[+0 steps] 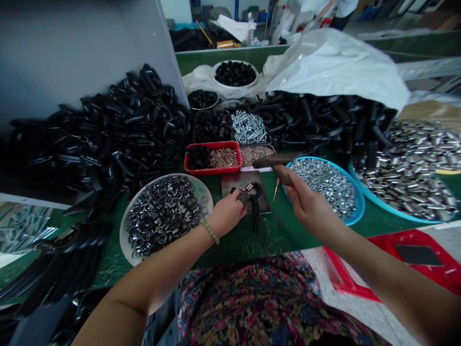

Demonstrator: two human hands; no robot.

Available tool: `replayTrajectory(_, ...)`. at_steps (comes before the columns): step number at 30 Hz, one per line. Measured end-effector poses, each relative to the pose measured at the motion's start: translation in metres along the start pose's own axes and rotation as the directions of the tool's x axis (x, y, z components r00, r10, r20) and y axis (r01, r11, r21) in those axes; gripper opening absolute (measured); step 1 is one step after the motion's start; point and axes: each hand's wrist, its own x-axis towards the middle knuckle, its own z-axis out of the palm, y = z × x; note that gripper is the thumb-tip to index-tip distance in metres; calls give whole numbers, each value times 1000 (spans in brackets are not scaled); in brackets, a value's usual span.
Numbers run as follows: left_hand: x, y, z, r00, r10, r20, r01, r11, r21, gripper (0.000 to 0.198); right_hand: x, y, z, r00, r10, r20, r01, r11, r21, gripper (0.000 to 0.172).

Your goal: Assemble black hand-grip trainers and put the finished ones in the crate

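My left hand (227,211), a beaded bracelet on its wrist, is closed on a black curved plastic part (256,214) with a ring-shaped end and a small shiny metal piece (249,186). That part rests over a flat metal plate (230,181) on the green table. Dark covers show at the left fingertips. To the right, my right hand (304,202) grips a hammer (277,159), its dark head raised above the plate's right side and slightly blurred. Between the plate and the right hand lies a thin pointed tool (276,189).
Metal rings fill a white bowl (124,226) on the left. Behind the plate stand a red tray (212,170) of small pins and black pieces, and a tray of screws (248,127). Blue basins (355,218) hold metal parts. Black plastic parts (144,120) are heaped left and right.
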Motion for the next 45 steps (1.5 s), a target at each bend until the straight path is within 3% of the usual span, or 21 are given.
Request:
replayTrajectory(2,0,2,2,1000,1,-7,-1,1000,4,36,0,2,1,999,37,-3,-37,999,-26,52)
replayTrajectory(5,-4,4,4,1000,-26,1,26,1000,-4,33,-1,3,0,985,48,167,-35,996,-78,48)
replayTrajectory(6,-5,3,2,999,-39,5,39,999,-19,33,-3,1,-1,984,27,174,-17,998,-59,47)
replayTrajectory(9,2,-10,-18,990,-126,-58,118,985,-123,40,-13,-6,-4,999,-41,7,41,998,48,50)
replayTrajectory(11,23,-24,-39,964,-197,-177,166,970,-175,42,-20,-8,0,999,-53,-11,54,997,58,50)
replayTrajectory(13,57,-34,-57,940,-189,-284,159,979,-123,39,-24,-8,9,992,-34,121,34,999,-6,49)
replayTrajectory(14,77,-37,-62,945,-156,-287,143,987,-67,36,-25,-7,13,983,-21,183,27,999,-33,49)
replayTrajectory(16,116,-37,-64,977,-73,-201,83,996,41,31,-25,-6,17,981,-22,193,26,1000,-15,49)
replayTrajectory(18,146,-31,-57,995,-45,-92,55,992,110,25,-27,-7,13,996,-40,76,34,996,81,49)
replayTrajectory(22,168,-23,-40,999,-38,-34,43,988,150,22,-37,-3,-3,992,65,-106,-47,985,168,47)
replayTrajectory(28,172,-25,-38,988,-108,-113,118,989,88,26,-45,20,3,976,176,-130,-152,972,177,47)
replayTrajectory(32,165,-22,-45,978,-146,-151,125,982,-140,24,-46,28,11,971,189,-150,-159,969,190,47)
replayTrajectory(35,132,-14,-46,972,-158,-172,67,894,-443,18,-48,28,10,967,199,-158,-163,963,217,47)
replayTrajectory(38,84,-5,-35,984,-145,-103,48,776,-629,13,-50,28,9,965,211,-156,-170,955,243,47)
replayTrajectory(41,49,-1,-15,978,-168,-123,51,769,-637,12,-49,28,11,969,201,-147,-161,955,248,47)
replayTrajectory(45,36,-2,6,968,-98,-231,-26,877,-480,16,-46,24,14,976,164,-144,-123,959,256,45)
